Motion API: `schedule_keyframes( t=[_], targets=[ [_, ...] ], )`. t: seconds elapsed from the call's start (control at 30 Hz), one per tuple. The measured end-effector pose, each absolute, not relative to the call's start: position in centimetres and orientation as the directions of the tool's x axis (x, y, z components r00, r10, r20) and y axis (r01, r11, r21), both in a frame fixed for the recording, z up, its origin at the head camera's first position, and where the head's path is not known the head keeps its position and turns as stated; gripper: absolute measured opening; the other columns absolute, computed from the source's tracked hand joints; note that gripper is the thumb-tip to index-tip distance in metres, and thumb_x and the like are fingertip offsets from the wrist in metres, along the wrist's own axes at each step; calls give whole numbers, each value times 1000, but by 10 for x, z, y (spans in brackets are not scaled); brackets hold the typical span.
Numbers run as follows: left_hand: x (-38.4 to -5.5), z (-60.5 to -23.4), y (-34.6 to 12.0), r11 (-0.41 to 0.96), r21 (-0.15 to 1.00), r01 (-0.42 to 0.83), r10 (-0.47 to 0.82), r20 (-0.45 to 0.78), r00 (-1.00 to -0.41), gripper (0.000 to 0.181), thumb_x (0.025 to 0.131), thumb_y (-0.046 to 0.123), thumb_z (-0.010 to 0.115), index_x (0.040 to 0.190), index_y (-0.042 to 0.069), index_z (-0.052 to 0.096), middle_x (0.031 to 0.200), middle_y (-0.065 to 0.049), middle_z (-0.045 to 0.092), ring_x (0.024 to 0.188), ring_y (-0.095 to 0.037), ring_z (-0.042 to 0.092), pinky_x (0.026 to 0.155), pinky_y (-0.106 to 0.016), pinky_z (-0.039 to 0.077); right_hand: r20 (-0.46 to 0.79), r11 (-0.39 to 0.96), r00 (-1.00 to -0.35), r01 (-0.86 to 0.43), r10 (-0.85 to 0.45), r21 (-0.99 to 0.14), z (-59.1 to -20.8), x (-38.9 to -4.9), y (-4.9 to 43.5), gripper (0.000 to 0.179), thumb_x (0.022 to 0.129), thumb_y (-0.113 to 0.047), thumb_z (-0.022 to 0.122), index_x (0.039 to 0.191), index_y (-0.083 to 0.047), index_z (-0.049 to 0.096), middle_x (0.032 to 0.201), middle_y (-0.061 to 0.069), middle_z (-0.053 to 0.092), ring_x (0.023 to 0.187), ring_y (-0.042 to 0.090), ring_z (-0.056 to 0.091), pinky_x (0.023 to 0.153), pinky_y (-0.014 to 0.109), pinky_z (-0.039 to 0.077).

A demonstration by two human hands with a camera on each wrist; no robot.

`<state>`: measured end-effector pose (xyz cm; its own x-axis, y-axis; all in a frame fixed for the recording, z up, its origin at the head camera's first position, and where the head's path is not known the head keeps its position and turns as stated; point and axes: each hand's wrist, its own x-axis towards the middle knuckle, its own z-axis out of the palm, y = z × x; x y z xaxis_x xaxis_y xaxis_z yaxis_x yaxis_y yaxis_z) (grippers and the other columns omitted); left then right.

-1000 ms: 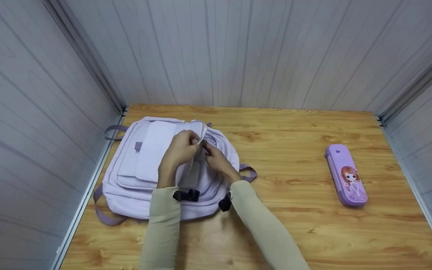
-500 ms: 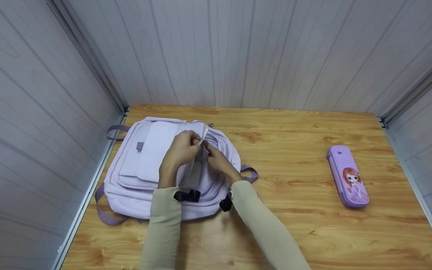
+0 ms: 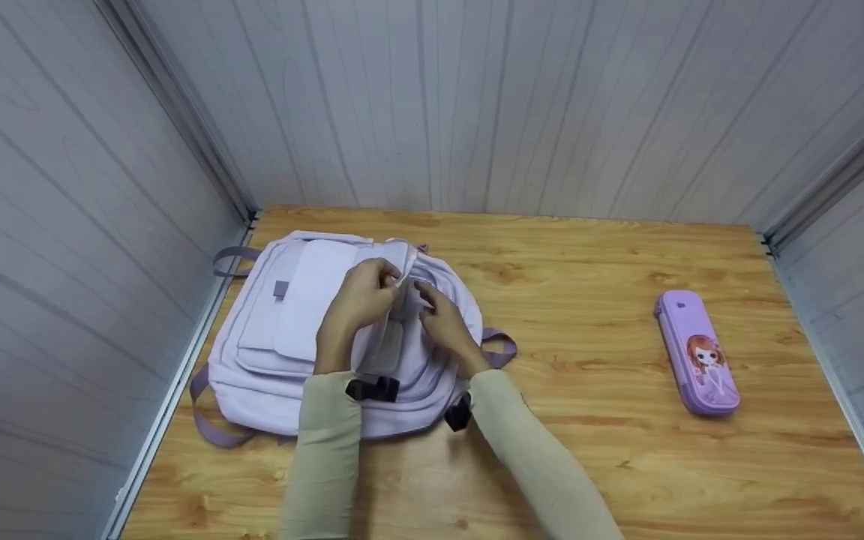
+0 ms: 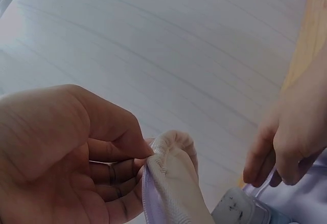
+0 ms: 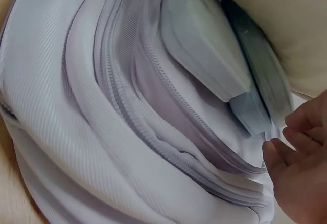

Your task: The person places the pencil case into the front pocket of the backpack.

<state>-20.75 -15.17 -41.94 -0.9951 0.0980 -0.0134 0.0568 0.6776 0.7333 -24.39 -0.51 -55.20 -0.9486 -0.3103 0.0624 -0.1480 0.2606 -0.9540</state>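
Note:
A pale lilac backpack (image 3: pixel 252 322) lies on the wooden table with its compartment open toward the right. My left hand (image 3: pixel 361 296) pinches the zippered edge (image 4: pixel 153 183) of the opening between thumb and fingers and holds it up. Beside the opening is my right hand (image 3: pixel 447 322), its fingers loosely bent and nothing seen between them. In the right wrist view its fingertips (image 5: pixel 273 155) are right by the end of the zipper line (image 5: pixel 179 98). Inside the compartment show a pale rounded slab (image 5: pixel 204 40) and a darker greenish slab (image 5: pixel 263 63), partly hidden by the fabric.
A purple pencil case (image 3: pixel 694 352) with a cartoon girl on it lies at the right of the wooden table (image 3: pixel 574 300). Grey panel walls (image 3: pixel 462 105) stand at the back and both sides. Straps (image 3: pixel 214 427) of the backpack spread on the table.
My right hand has drawn back slightly to the right, its fingers coming away from the opening's edge. The left hand keeps its pinch in nearly the same place.

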Motion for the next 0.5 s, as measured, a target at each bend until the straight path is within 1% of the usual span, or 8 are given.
schedule_keyframes(
  t=[0.03, 0.13, 0.27, 0.43, 0.5],
  targets=[
    [-208, -419, -152, 677, 733, 58, 99, -13, -995, 24, 85, 3, 50, 104, -3, 63, 88, -8, 59, 78, -20, 52, 72, -32, 44, 71, 247, -956, -145, -286, -958, -551, -243, -3, 51, 89, 9, 42, 139, 2, 43, 142, 20, 45, 131, 36, 44, 108, 44, 36],
    [-209, -419, -151, 674, 737, 55, 98, -15, -995, 24, 85, 3, 51, 104, -2, 64, 87, -8, 59, 79, -20, 53, 73, -32, 44, 97, 204, -968, -146, -232, -968, -531, -234, 6, 47, 87, 10, 44, 133, 7, 47, 135, 25, 51, 124, 40, 49, 105, 47, 39],
    [-210, -419, -150, 676, 735, 53, 99, -19, -995, 25, 84, 3, 50, 105, -2, 64, 89, -8, 59, 80, -20, 52, 73, -32, 44, 126, 150, -977, -153, -172, -977, -515, -226, 17, 42, 87, 12, 46, 129, 11, 48, 129, 29, 52, 119, 44, 51, 102, 48, 41],
    [-210, -421, -150, 678, 733, 50, 102, -26, -994, 26, 84, 3, 49, 106, -2, 63, 91, -10, 60, 81, -20, 52, 74, -32, 44, 157, 100, -985, -164, -78, -981, -533, -231, 32, 41, 88, 9, 49, 129, 8, 50, 128, 28, 53, 117, 41, 54, 100, 45, 43],
    [-209, -422, -150, 673, 738, 48, 104, -31, -994, 26, 85, 2, 49, 106, -3, 63, 90, -9, 59, 80, -20, 52, 73, -31, 44, 164, 98, -985, -168, -50, -981, -533, -228, 38, 40, 88, 8, 51, 128, 7, 51, 127, 26, 54, 116, 38, 55, 99, 43, 44]
  ],
)
